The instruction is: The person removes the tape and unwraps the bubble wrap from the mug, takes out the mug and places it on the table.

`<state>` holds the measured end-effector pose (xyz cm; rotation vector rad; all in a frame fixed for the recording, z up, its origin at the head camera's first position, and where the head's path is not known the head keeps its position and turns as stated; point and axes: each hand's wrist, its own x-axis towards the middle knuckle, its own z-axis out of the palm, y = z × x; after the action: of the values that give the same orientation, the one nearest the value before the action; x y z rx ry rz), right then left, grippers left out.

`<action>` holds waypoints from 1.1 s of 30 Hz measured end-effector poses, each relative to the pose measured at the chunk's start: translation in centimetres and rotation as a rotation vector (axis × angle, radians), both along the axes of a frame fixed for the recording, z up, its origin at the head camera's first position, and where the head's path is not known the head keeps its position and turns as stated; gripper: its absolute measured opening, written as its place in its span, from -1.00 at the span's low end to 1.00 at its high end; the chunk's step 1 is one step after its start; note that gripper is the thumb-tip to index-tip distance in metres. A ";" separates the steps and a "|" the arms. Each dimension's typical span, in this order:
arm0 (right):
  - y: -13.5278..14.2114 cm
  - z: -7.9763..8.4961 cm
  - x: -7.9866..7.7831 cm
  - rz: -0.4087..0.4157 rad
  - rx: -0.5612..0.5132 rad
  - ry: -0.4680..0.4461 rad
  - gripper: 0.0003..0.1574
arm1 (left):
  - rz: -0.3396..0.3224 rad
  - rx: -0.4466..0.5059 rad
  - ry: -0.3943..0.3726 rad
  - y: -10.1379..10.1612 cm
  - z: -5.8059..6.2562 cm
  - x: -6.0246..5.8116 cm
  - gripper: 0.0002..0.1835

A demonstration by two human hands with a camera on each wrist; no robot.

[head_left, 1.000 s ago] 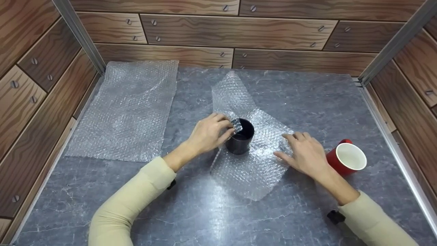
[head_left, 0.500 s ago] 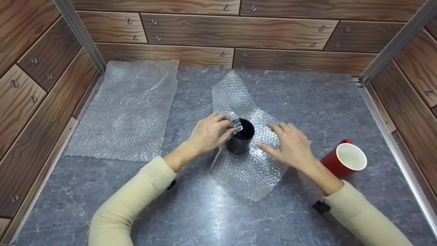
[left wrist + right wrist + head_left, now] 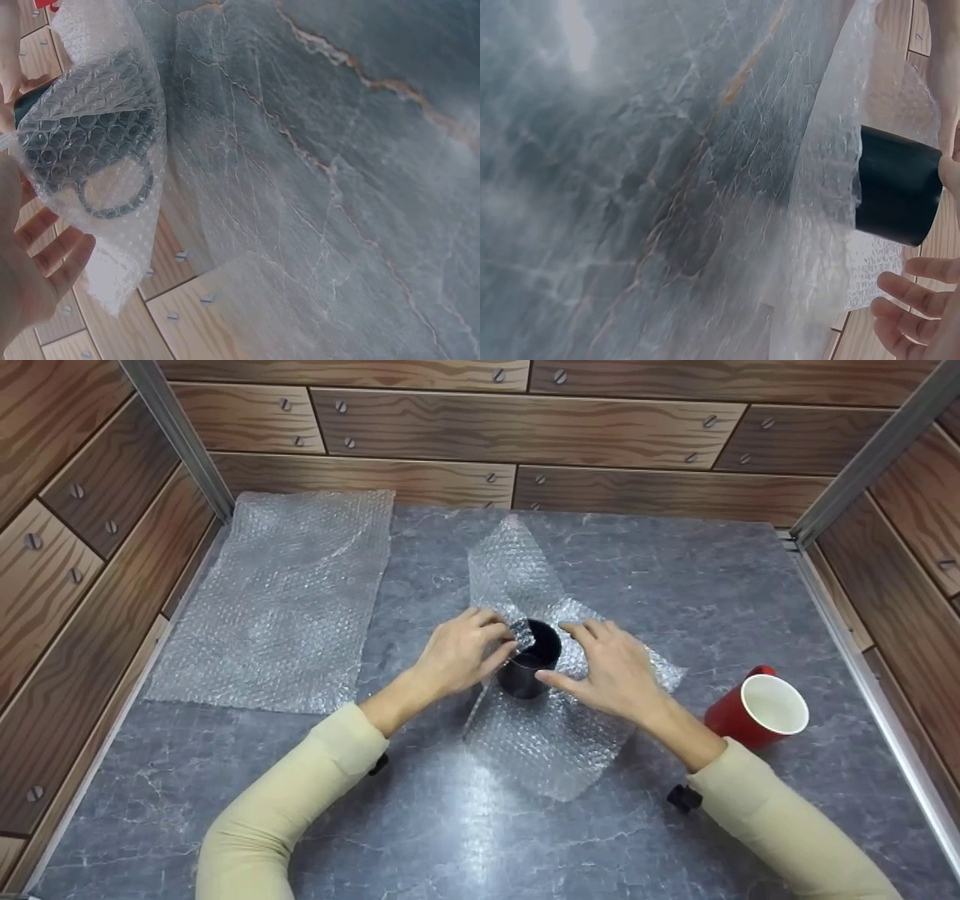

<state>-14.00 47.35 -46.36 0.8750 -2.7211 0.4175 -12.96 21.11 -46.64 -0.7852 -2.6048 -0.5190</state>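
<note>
A black mug (image 3: 523,681) stands upright on a sheet of bubble wrap (image 3: 555,757) at mid-table. My left hand (image 3: 459,652) pinches a corner of that wrap, folded up against the mug's rim. Through the wrap, the left wrist view shows the mug's handle (image 3: 116,196) on the left hand's side; the other left fingers are spread. On the opposite side, my right hand (image 3: 611,669) has its fingers extended, thumb and fingertips right beside the mug. The right wrist view shows the mug's bare black side (image 3: 896,187), with the wrap below it.
Another flat bubble wrap sheet (image 3: 277,607) lies at the back left. A red mug (image 3: 739,720) with a white inside stands to the right, close to my right forearm. Wood-patterned walls (image 3: 517,427) and metal posts bound the grey marbled table.
My right hand has moved left, from the wrap's right part to the black mug's side. The left hand stays at the rim with the wrap corner.
</note>
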 end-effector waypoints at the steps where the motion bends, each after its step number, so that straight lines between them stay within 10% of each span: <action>1: -0.1 0.0 -0.1 0.001 0.004 0.002 0.13 | 0.001 -0.002 0.000 0.0 0.0 0.0 -0.76; 33: -1.8 -1.5 -1.7 0.005 0.044 -0.078 0.32 | -0.006 -0.010 0.002 0.0 0.0 -0.1 -0.75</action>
<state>-15.66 45.59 -47.83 0.8947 -2.8104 0.4018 -13.05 21.10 -46.68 -0.7970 -2.6060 -0.5070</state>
